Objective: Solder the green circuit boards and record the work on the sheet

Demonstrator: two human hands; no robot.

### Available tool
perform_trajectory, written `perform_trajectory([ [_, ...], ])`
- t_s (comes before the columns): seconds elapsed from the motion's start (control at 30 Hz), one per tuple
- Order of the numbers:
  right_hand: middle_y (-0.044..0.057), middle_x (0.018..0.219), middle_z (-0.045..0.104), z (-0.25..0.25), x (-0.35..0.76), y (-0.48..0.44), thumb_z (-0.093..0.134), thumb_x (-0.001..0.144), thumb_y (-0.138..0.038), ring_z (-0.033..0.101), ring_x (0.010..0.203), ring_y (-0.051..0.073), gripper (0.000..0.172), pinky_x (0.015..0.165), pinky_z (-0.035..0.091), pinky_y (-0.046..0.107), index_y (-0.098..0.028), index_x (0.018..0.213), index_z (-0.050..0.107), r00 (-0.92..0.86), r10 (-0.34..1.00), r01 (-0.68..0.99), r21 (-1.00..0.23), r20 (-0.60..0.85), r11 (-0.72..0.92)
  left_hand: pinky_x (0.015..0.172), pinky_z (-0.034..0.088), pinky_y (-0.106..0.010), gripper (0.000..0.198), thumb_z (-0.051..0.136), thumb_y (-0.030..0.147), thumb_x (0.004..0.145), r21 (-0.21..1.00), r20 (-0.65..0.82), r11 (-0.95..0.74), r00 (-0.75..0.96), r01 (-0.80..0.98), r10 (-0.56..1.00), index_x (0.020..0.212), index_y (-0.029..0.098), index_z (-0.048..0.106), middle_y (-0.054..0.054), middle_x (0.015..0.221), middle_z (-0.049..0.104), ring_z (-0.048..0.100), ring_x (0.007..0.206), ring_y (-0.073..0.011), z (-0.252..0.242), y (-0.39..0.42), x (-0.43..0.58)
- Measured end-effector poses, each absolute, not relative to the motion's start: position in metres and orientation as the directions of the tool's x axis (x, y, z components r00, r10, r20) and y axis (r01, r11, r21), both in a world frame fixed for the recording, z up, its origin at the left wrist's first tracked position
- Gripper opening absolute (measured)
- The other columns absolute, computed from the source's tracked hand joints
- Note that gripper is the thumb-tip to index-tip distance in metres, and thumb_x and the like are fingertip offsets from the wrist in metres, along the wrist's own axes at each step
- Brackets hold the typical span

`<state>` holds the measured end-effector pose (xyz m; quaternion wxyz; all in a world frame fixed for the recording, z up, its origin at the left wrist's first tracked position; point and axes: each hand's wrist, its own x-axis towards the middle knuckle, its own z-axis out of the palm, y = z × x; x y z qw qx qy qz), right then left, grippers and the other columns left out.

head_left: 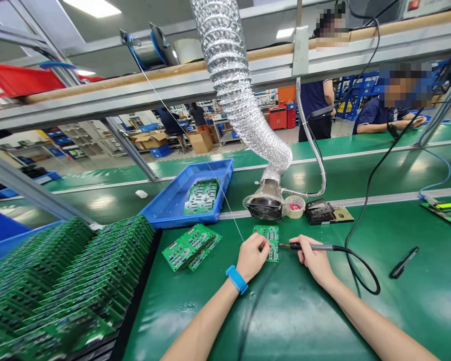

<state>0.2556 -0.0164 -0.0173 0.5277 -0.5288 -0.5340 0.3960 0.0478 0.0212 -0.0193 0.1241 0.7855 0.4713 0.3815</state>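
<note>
A green circuit board (pixel 273 237) lies flat on the mat in front of me. My left hand (pixel 252 255), with a blue band at the wrist, rests over the board's left side, fingers pinched. Solder wire (pixel 229 204) runs down from a spool (pixel 149 50) on the overhead rail into that hand. In my right hand (pixel 314 259) is a soldering iron (pixel 315 246), gripped like a pen. Its tip points left, at the board's right edge; whether it touches is unclear. Left of the board lies a small stack of circuit boards (pixel 191 245).
Racked circuit boards (pixel 78 281) fill the left side. Behind are a blue tray (pixel 165 208) holding boards, a fume extractor (pixel 265 203), a tape roll (pixel 295 206) and an iron stand (pixel 328 211). A pen (pixel 404 262) lies right, beside the iron's looping cable (pixel 368 288). Co-workers are beyond.
</note>
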Motion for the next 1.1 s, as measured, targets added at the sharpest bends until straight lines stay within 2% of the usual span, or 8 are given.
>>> perform_trajectory([
  [0.4, -0.003, 0.049, 0.049, -0.0179, 0.2535, -0.0165, 0.045, 0.096, -0.063, 0.045, 0.043, 0.012, 0.058, 0.044, 0.034, 0.024, -0.013, 0.096, 0.073, 0.070, 0.987, 0.186, -0.974, 0.142, 0.127, 0.066, 0.039, -0.024, 0.023, 0.052, 0.018, 0.091, 0.554, 0.469, -0.528, 0.283, 0.644, 0.837, 0.068, 0.018, 0.055, 0.000, 0.072, 0.054, 0.053, 0.067, -0.0122, -0.0221, 0.0222, 0.0500],
  [0.6, -0.002, 0.049, 0.049, -0.0149, 0.2531, -0.0177, 0.040, 0.098, -0.062, 0.046, 0.047, 0.014, 0.059, 0.050, 0.036, 0.027, -0.014, 0.092, 0.073, 0.066, 0.986, 0.246, -0.960, 0.156, 0.135, 0.064, 0.036, -0.024, 0.024, 0.051, 0.020, 0.093, 0.565, 0.477, -0.527, 0.270, 0.635, 0.837, 0.069, 0.018, 0.055, 0.000, 0.072, 0.052, 0.049, 0.066, -0.0117, -0.0218, 0.0196, 0.0497],
  [1.1, -0.003, 0.048, 0.050, -0.0168, 0.2556, -0.0184, 0.041, 0.100, -0.055, 0.049, 0.047, 0.015, 0.054, 0.056, 0.040, 0.028, -0.014, 0.093, 0.075, 0.062, 0.980, 0.257, -0.952, 0.187, 0.166, 0.066, 0.039, -0.023, 0.024, 0.051, 0.021, 0.094, 0.547, 0.464, -0.533, 0.296, 0.646, 0.835, 0.071, 0.018, 0.058, 0.000, 0.074, 0.055, 0.052, 0.066, -0.0110, -0.0219, 0.0146, 0.0503],
])
